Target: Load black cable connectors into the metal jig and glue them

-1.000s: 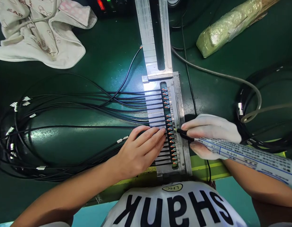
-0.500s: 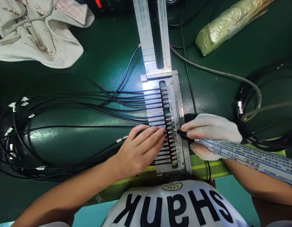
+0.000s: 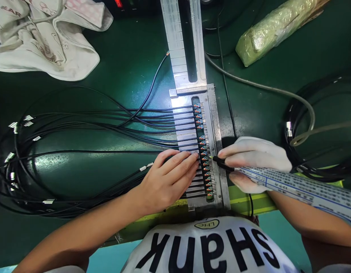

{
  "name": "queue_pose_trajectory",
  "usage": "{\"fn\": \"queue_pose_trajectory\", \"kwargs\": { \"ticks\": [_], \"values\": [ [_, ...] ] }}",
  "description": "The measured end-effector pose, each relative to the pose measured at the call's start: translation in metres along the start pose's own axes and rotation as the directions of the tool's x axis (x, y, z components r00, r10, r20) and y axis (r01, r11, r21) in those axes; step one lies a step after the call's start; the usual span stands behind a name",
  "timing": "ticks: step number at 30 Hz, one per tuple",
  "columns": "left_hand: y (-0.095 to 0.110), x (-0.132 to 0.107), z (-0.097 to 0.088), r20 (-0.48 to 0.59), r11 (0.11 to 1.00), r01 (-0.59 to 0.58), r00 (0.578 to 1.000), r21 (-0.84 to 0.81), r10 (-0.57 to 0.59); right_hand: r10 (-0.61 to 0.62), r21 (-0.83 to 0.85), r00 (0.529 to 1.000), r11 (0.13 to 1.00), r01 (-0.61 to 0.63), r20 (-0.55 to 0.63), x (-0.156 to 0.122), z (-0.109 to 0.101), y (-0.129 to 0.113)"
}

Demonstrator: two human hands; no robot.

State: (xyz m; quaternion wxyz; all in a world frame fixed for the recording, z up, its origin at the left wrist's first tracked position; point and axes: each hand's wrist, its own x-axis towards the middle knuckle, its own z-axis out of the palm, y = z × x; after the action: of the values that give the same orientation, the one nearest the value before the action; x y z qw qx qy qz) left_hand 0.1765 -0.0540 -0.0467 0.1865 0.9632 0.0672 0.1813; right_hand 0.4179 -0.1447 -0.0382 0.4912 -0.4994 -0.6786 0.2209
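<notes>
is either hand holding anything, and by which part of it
The right hand holds the printed tool near its black front end. The left hand lies over black cables; whether it pinches one cannot be told.

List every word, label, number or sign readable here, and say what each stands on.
"SHank": upside down, on the shirt.
"LHC", as far as I can tell: on the shirt's oval patch.
"EAR", perhaps part of a word: on the white cloth.
Printed rows on the tube: too blurred to read.
Marks on the dark device: too small.
</notes>
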Motion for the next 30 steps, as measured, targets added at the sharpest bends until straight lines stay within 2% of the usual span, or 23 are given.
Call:
{"fn": "queue_pose_trajectory", "kwargs": {
  "ticks": [16, 30],
  "values": [
    [-0.0004, 0.0009, -0.0001, 0.001, 1.0, -0.002, 1.0, -0.009, 0.002, 0.033, -0.018, 0.999, 0.999, -0.033, -0.007, 0.0014, -0.0001, -0.0009],
    [-0.0002, 0.0011, -0.0005, 0.001, 1.0, 0.004, 1.0, 0.009, -0.004, -0.008, 0.005, 1.0, 1.0, 0.008, 0.017, 0.0026, -0.003, 0.0013]
  ]
}}
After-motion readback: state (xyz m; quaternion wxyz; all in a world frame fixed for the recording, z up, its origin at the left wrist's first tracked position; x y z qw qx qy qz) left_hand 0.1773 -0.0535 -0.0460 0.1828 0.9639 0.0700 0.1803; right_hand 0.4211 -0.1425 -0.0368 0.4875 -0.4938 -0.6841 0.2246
